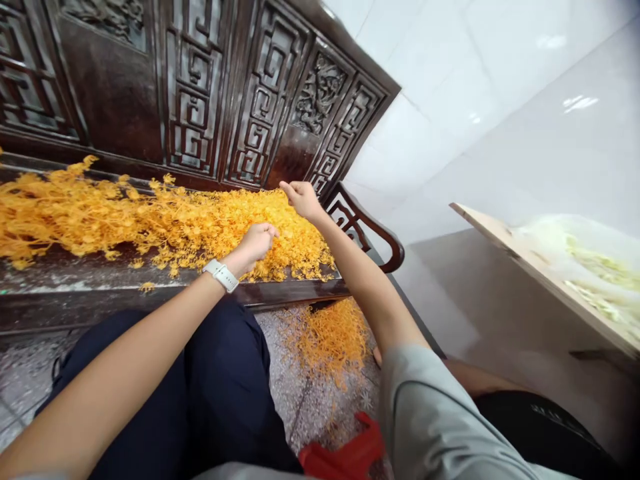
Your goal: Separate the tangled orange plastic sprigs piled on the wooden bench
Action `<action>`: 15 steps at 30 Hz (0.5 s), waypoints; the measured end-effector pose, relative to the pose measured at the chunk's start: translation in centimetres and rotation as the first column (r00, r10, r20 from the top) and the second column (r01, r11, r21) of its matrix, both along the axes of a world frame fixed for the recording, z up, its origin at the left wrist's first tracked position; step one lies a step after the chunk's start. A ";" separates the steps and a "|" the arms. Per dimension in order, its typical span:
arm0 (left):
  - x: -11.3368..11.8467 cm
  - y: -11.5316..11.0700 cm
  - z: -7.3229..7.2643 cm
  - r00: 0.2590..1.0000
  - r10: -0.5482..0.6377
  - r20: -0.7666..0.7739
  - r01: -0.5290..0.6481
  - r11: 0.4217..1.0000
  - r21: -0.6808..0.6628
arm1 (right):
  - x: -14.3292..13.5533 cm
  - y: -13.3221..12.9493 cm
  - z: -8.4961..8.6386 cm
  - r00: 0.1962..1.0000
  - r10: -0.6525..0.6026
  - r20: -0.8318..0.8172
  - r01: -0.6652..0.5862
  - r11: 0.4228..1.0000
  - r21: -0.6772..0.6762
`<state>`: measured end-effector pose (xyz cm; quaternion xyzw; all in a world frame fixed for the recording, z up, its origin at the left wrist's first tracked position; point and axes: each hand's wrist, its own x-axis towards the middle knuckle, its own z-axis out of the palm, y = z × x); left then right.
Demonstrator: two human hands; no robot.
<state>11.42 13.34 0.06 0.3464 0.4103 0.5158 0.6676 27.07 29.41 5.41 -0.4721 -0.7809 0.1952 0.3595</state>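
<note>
A long heap of small yellow-orange plastic-looking flower pieces [190, 227] covers the seat of a dark carved wooden bench [125, 293]. Over the right part of the heap is my left hand [259, 243], its fingers curled together and a white watch on the wrist. Farther back and to the right, my right hand [301, 199] is raised near the bench back, thumb and forefinger pinched. Whatever either hand may hold is too small to make out.
On the floor below the seat lies a pile of orange strands [333, 340]. A red object [345, 453] stands near my legs. At right, a wooden board [540, 260] bears a clear bag with pale yellow-green pieces. The bench armrest [390, 243] curves beside my right forearm. Another person's leg shows lower right.
</note>
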 end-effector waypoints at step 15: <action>-0.7 1.1 1.7 0.962 0.098 0.255 -0.093 0.995 -0.029 | 0.8 -3.3 -4.6 0.799 -0.281 -0.532 0.058 0.916 -0.397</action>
